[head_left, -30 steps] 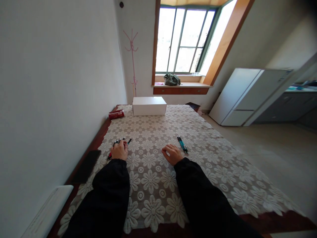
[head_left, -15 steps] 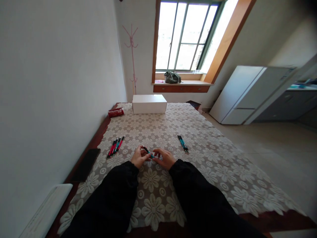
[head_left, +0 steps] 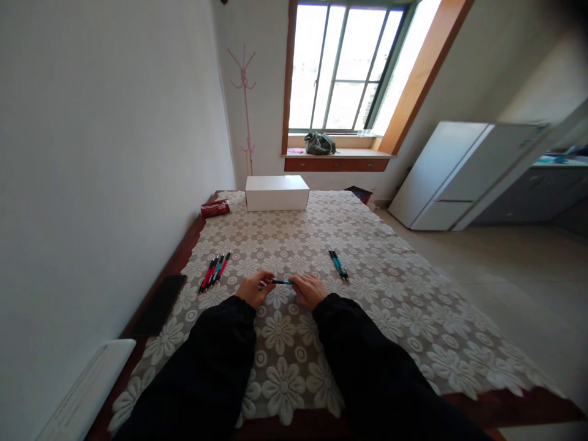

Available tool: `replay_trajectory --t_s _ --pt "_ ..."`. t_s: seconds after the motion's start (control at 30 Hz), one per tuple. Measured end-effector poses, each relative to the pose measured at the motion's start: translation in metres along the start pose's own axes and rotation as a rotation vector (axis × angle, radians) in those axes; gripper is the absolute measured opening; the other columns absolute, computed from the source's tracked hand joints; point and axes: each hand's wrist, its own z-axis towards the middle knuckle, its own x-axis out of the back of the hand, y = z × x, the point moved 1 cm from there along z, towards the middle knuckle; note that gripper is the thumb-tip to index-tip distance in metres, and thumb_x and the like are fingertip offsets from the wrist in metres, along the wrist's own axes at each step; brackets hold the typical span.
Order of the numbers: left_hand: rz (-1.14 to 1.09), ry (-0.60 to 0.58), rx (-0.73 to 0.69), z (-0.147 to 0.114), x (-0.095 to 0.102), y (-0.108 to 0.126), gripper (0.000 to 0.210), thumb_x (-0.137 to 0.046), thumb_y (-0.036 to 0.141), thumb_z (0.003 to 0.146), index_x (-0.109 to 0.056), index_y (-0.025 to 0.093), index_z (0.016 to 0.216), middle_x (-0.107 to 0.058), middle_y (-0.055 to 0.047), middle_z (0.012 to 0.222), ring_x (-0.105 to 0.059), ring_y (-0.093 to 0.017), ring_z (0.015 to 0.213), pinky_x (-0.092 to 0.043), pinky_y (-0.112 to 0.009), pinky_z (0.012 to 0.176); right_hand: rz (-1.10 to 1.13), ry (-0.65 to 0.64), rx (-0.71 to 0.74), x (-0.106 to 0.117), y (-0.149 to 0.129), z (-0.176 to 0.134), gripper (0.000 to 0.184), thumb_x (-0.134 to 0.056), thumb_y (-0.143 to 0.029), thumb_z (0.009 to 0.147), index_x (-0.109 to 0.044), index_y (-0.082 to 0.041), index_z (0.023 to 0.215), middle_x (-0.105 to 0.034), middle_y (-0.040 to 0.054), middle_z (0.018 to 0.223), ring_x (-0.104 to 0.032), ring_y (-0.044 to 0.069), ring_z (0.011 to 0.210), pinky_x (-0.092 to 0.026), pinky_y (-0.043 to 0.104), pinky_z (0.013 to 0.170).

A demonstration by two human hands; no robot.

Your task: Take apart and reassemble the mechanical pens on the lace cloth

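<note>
A black and blue pen (head_left: 282,282) lies level between my two hands, just over the tablecloth. My left hand (head_left: 255,289) pinches its dark end between thumb and fingers. Closed round the blue end is my right hand (head_left: 310,290), whose fingers hide the tip. To the left, a group of red and blue pens (head_left: 214,272) with black ends lies side by side on the cloth. Two blue and black pens (head_left: 339,264) rest close together on the right, beyond my right hand.
A white box (head_left: 277,193) stands at the table's far end, with a dark red packet (head_left: 215,209) to its left. Along the left edge lie a black flat object (head_left: 160,305) and a white, long object (head_left: 92,392). A lace tablecloth (head_left: 390,294) covers the table.
The pen has turned from slanted to level. My hands have moved slightly apart, so more of its middle shows between them. The pens on the table stay put.
</note>
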Motion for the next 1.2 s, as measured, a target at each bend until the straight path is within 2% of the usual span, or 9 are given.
replay_trajectory --t_s 0.17,0.33,0.5,0.73,0.9,1.07,1.2 --pt "0.201 -0.103 -0.06 -0.001 0.001 -0.002 0.013 -0.061 0.024 0.08 -0.063 0.021 0.092 -0.068 0.0 0.084 -0.062 -0.013 0.07 -0.05 -0.024 0.067 -0.006 -0.061 -0.005 0.0 -0.002 0.001 0.02 -0.047 -0.03 0.096 -0.061 -0.021 0.106 -0.067 0.0058 0.1 -0.061 0.019 0.091 -0.041 0.031 0.08" --pt "0.309 -0.158 -0.106 -0.002 -0.001 0.002 0.016 -0.057 0.031 0.085 -0.064 0.022 0.096 -0.069 -0.002 0.092 -0.062 -0.013 0.075 -0.048 -0.024 0.07 0.035 -0.129 -0.008 0.0 -0.004 0.001 0.024 -0.044 -0.031 0.097 -0.061 -0.022 0.11 -0.066 0.0059 0.104 -0.062 0.018 0.091 -0.044 0.028 0.079" --pt "0.49 -0.193 -0.086 -0.004 -0.002 0.007 0.021 -0.051 0.036 0.089 -0.065 0.022 0.097 -0.069 -0.004 0.092 -0.062 -0.017 0.081 -0.045 -0.027 0.072 0.003 -0.166 -0.034 0.0 -0.007 0.001 0.021 -0.044 -0.03 0.097 -0.062 -0.02 0.101 -0.067 0.0055 0.097 -0.062 0.017 0.089 -0.043 0.027 0.077" --pt "0.608 -0.236 -0.075 -0.004 -0.003 0.017 0.024 -0.044 0.034 0.092 -0.065 0.024 0.096 -0.067 -0.005 0.087 -0.061 -0.021 0.085 -0.042 -0.029 0.074 -0.053 -0.104 0.011 -0.008 -0.007 0.001 0.015 -0.048 -0.027 0.096 -0.06 -0.019 0.091 -0.065 0.005 0.087 -0.061 0.017 0.081 -0.043 0.027 0.073" --pt "0.636 -0.202 -0.061 -0.006 -0.007 0.016 0.025 -0.043 0.033 0.092 -0.065 0.023 0.088 -0.064 -0.006 0.078 -0.06 -0.021 0.081 -0.041 -0.029 0.071 -0.058 -0.027 0.051 -0.011 -0.006 0.001 0.014 -0.049 -0.026 0.095 -0.059 -0.02 0.086 -0.063 0.0048 0.083 -0.06 0.018 0.08 -0.044 0.028 0.073" --pt "0.592 -0.178 -0.048 -0.006 -0.008 0.013 0.033 -0.039 0.034 0.094 -0.064 0.021 0.076 -0.063 -0.005 0.072 -0.059 -0.02 0.079 -0.041 -0.029 0.072 -0.087 -0.006 0.061 -0.009 -0.008 0.002 0.013 -0.05 -0.027 0.095 -0.059 -0.019 0.089 -0.063 0.006 0.087 -0.06 0.018 0.085 -0.044 0.028 0.076" --pt "0.478 -0.148 -0.045 -0.006 -0.005 0.012 0.026 -0.045 0.039 0.092 -0.065 0.023 0.095 -0.066 -0.005 0.086 -0.06 -0.019 0.083 -0.042 -0.028 0.072 -0.041 -0.001 0.023 -0.006 -0.007 0.001 0.012 -0.049 -0.026 0.095 -0.059 -0.02 0.095 -0.064 0.0054 0.093 -0.059 0.017 0.087 -0.044 0.028 0.077"
